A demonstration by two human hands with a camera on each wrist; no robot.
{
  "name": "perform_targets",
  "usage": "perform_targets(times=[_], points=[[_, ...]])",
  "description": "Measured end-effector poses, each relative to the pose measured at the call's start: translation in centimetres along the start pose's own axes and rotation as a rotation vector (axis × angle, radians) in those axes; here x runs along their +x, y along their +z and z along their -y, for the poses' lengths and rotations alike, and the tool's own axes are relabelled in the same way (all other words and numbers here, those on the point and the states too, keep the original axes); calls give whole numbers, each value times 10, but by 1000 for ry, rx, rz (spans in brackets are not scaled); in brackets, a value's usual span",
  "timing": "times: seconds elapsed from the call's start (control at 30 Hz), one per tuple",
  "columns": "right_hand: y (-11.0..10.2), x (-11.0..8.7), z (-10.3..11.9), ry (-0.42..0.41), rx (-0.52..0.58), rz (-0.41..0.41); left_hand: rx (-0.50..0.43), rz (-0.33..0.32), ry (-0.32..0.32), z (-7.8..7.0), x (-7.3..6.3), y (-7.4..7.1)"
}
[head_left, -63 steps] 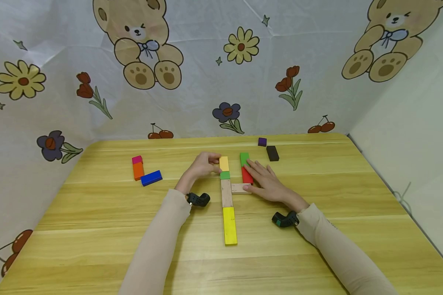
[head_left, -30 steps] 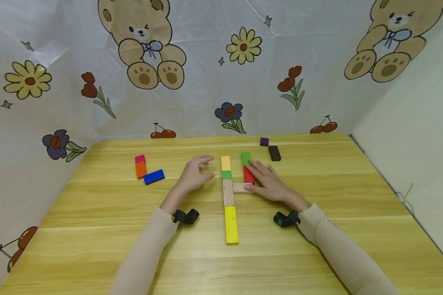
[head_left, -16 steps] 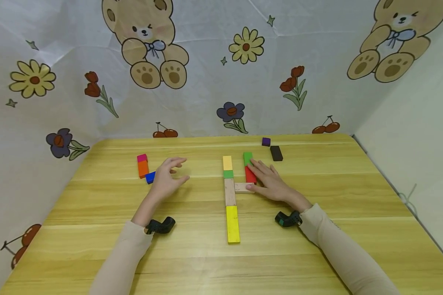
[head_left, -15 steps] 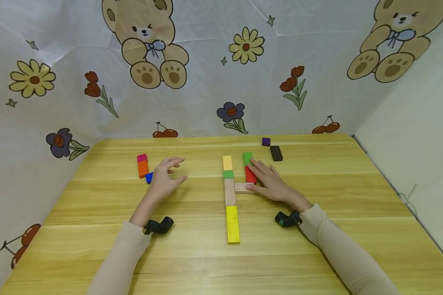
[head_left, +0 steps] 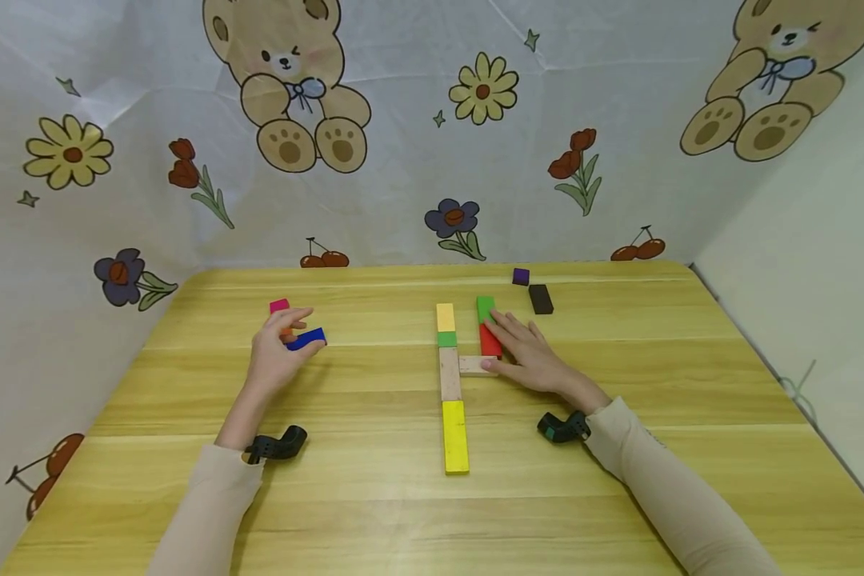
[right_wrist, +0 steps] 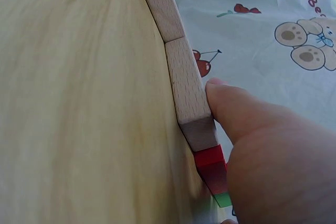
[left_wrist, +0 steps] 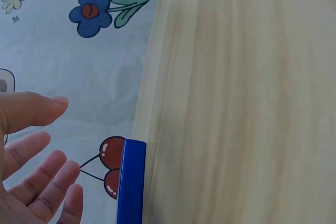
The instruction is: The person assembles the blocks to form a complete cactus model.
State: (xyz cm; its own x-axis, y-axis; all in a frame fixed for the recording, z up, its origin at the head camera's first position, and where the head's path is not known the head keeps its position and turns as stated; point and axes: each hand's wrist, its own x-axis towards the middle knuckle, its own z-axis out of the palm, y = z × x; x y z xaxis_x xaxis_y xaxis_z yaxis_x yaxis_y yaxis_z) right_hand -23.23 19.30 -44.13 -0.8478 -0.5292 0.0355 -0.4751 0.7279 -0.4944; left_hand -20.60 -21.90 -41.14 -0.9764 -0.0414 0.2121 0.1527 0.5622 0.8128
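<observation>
- Nearest lies the yellow block point(head_left: 455, 438), a long flat bar with a smooth painted face, on the streaky wood-grained bench point(head_left: 374, 520).
- A bare wooden block point(head_left: 450, 374) meets its far end; the right wrist view shows a small dark hole in it that the head view does not.
- A pale crosspiece point(head_left: 475, 366) joins it at right angles; only the right wrist view shows its square end face and flecked grain.
- The right hand point(head_left: 531, 358) has its fingers straight and slightly spread over the edge of the red block point(head_left: 489, 344), its thumb at the crosspiece.
- The left hand point(head_left: 270, 354) has thumb and fingers spread beside the glossy blue block point(head_left: 307, 338), which lies on the bench; the left wrist view shows them apart from it.
- A small green block point(head_left: 447, 339) and a cream block point(head_left: 445, 317) extend the row.
- An orange block point(head_left: 286, 331), mostly hidden, and a pink block point(head_left: 279, 305) sit behind the left hand.
- A green block point(head_left: 485, 306) meets the red one.
- A matte black block point(head_left: 541, 299) and purple cube point(head_left: 522, 277) show only from the head.
- Creased printed cloth point(head_left: 403, 160) hangs behind.
</observation>
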Motion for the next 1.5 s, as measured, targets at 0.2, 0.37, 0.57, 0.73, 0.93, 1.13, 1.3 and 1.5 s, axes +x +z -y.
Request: perform_targets(times=[0.2, 0.37, 0.57, 0.73, 0.93, 1.13, 1.3, 1.5], points=[[1, 0, 0, 5, 5, 3, -27, 32, 59, -11, -4, 11], [1, 1, 0, 6, 10, -1, -3, 100, 165, -28, -13, 34], [0, 1, 0, 5, 23, -9, 162, 321, 320, -50, -29, 71], [-4, 2, 0, -2, 54, -14, 260, 499, 391, -61, -39, 96], [-27, 5, -4, 5, 109, -127, 312, 633, 413, -60, -46, 111], [-53, 13, -36, 56, 127, -324, 321, 675, 383, -56, -49, 113], [-64, 17, -66, 111, 241, -333, 307, 674, 385, -54, -50, 114], [-66, 20, -88, 193, 386, -189, 300, 661, 395, -53, -51, 114]])
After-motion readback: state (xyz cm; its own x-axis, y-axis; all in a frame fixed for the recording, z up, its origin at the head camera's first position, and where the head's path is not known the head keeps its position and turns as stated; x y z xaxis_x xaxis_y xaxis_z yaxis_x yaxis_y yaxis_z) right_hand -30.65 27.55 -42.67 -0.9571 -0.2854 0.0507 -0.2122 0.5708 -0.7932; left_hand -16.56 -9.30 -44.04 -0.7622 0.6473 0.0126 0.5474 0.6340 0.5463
